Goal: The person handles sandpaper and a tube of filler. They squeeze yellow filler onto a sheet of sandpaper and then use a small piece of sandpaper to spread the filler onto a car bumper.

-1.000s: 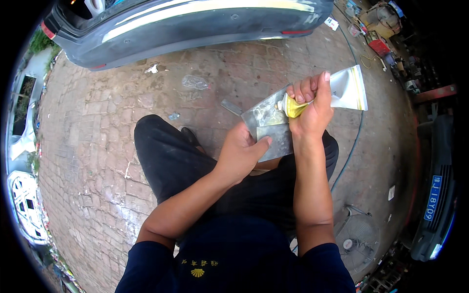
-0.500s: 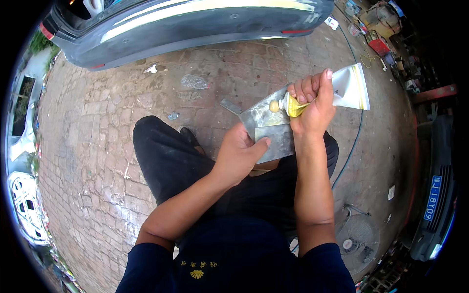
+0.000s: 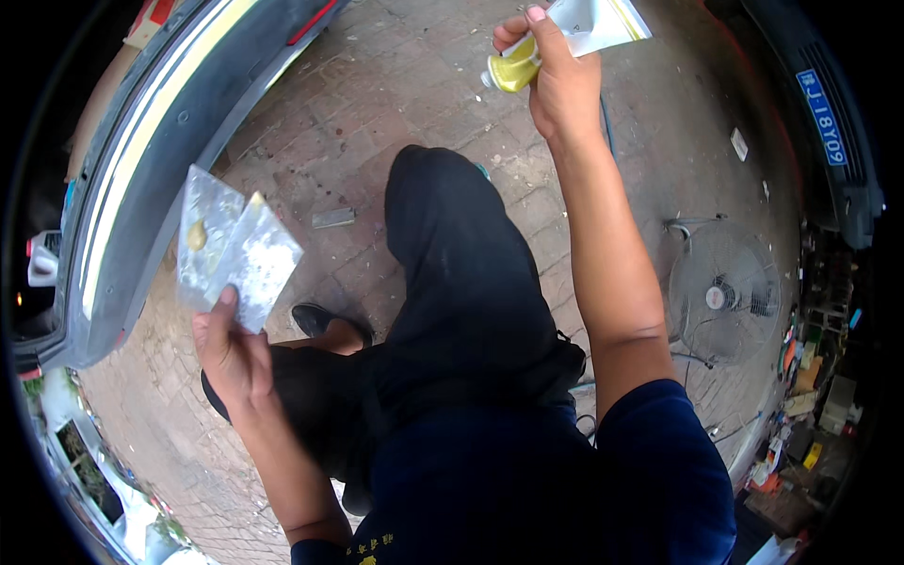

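My left hand [image 3: 231,358] pinches two thin flat spreader plates, thumb on top. One greyish plate [image 3: 198,278] carries a dab of tan paste [image 3: 197,234]. The other plate [image 3: 266,259], smeared whitish, overlaps it and points outward. Up at the far right, my right hand [image 3: 565,89] is wrapped round a squeeze tube [image 3: 516,70], yellow near its neck and white toward its flat end. The tube's nozzle points left, well apart from the plates. My fingers partly cover its middle.
A grey car bumper [image 3: 179,155] with a pale yellow band curves along the left, close to the plates. A floor fan [image 3: 725,294] stands to my right. A flat grey bar [image 3: 333,218] lies on the brick floor [image 3: 348,104]. Another dark car [image 3: 862,193] is at the far right.
My hands have separated: the left carried the plates left toward the bumper, the right drew the tube up and away. The paste from the nozzle now sits on a plate. My view has turned.
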The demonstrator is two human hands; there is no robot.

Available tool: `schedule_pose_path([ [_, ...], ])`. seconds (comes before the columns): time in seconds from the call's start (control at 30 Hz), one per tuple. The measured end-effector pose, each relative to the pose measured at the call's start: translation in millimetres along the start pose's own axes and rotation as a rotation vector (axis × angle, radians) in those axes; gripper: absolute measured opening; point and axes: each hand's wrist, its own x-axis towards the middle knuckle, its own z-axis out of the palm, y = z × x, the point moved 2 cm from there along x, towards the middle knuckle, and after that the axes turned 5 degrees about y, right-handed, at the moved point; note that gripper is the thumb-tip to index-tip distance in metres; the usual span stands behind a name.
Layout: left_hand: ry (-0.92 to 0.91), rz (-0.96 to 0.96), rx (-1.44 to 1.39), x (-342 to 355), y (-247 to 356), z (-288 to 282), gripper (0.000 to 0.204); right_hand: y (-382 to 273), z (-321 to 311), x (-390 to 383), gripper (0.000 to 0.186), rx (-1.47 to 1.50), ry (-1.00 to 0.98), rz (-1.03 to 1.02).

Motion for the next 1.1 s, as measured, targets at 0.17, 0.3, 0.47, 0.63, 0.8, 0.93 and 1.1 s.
schedule_pose_path([
  [0.17, 0.186, -0.007, 0.024, 27.7, 19.5, -66.9, 0.043, 152.0, -222.3, -13.2, 0.041, 0.198, 0.452, 0.646],
  [0.3, 0.289, -0.068, 0.088, 48.2, 20.0, -77.2, 0.044, 292.9, -386.2, -132.3, 0.039, 0.206, 0.865, 0.919],
  [0.47, 0.420, -0.027, 0.215, 28.1, 34.7, -57.7, 0.053, 349.5, -387.2, -200.9, 0.051, -0.094, 0.979, 1.083],
  [0.63, 0.318, -0.066, 0.272, 78.2, 13.8, -36.9, 0.055, 368.0, -412.9, -300.1, 0.078, -1.681, -0.842, 0.996],
  [0.8, 0.105, -0.317, 0.369, 129.1, 5.2, -84.0, 0.048, 324.9, -273.0, -403.9, 0.053, -1.144, -0.309, 1.168],
  [0.93, -0.182, -0.519, 0.507, 199.3, -10.4, -126.1, 0.041, 278.9, -207.9, -410.9, 0.050, -1.162, -0.424, 1.317],
  [1.1, -0.226, -0.678, 0.540, 235.0, -10.3, -170.7, 0.038, 217.2, -151.8, -410.0, 0.046, -1.206, -0.408, 1.434],
])
